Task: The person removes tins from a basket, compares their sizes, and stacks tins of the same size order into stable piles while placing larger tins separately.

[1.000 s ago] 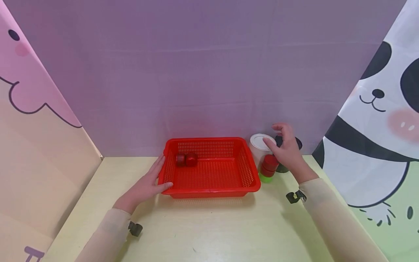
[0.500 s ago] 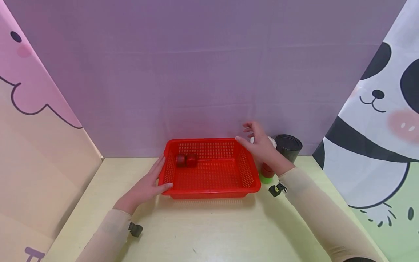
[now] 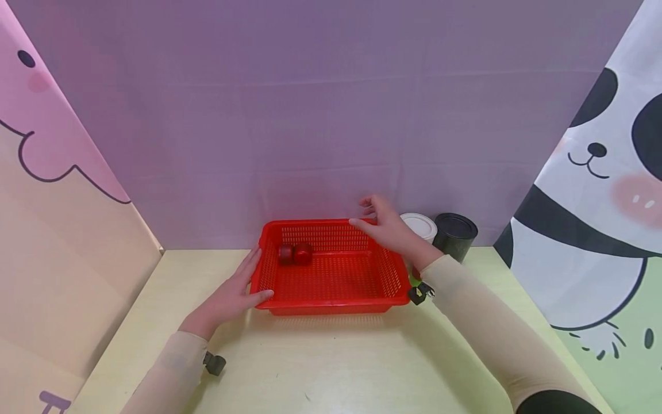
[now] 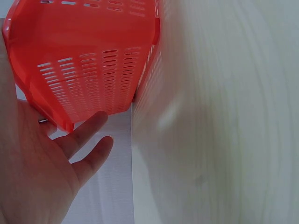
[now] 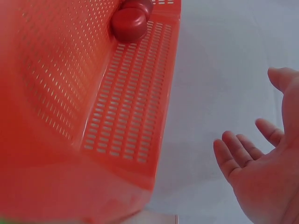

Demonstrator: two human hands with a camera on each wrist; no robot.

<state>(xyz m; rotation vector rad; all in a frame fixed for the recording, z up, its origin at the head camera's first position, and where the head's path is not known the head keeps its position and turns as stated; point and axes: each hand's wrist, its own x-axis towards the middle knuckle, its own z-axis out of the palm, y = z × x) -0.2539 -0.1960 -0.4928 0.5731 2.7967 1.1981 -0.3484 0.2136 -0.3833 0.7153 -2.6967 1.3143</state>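
Observation:
A red perforated plastic basket [image 3: 331, 302] stands on the table against the purple backdrop. My left hand [image 3: 227, 299] rests at its left end, thumb over the rim; in the left wrist view the fingers [image 4: 93, 161] stretch along the outer wall. Over the basket's back right corner hovers my right hand [image 3: 388, 233], fingers loosely bent; the right wrist view shows its palm [image 5: 266, 182] bare, beyond the basket wall. Inside the basket, at the back left, lie two glossy red rounded pieces [image 3: 303, 254] side by side.
Right of the basket stand a white-lidded can [image 3: 420, 225] and a black can [image 3: 455, 227]. A red-and-green item [image 3: 415, 280] in front of them is mostly hidden by my right forearm. Printed panels with cartoon animals wall in both sides of the table [image 3: 331, 368].
My right hand has moved left from the cans to above the basket's back right corner, uncovering the black and white can tops. My left hand and the basket stay in place.

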